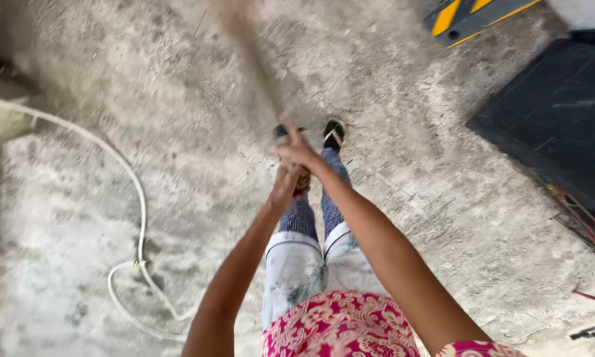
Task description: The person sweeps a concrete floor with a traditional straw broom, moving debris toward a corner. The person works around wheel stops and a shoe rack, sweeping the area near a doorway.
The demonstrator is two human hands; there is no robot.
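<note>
Both hands meet on a blurred long handle (248, 56) that slants up and away over the concrete floor (178, 99). The right hand (298, 151) grips above the left hand (285, 185). A white hose (141, 218) loops well left of them.

Both arms outstretched, left hand (285, 184) and right hand (297, 151) clenched.

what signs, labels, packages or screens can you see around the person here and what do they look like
Striped marker piece: top right on the concrete floor, a flat slanted block, dark grey with yellow diagonal stripes; no lettering can be made out.
No packages, labels or screens show.
Both hands, left hand and right hand, grip a blurred stick handle, which carries no label.
</note>
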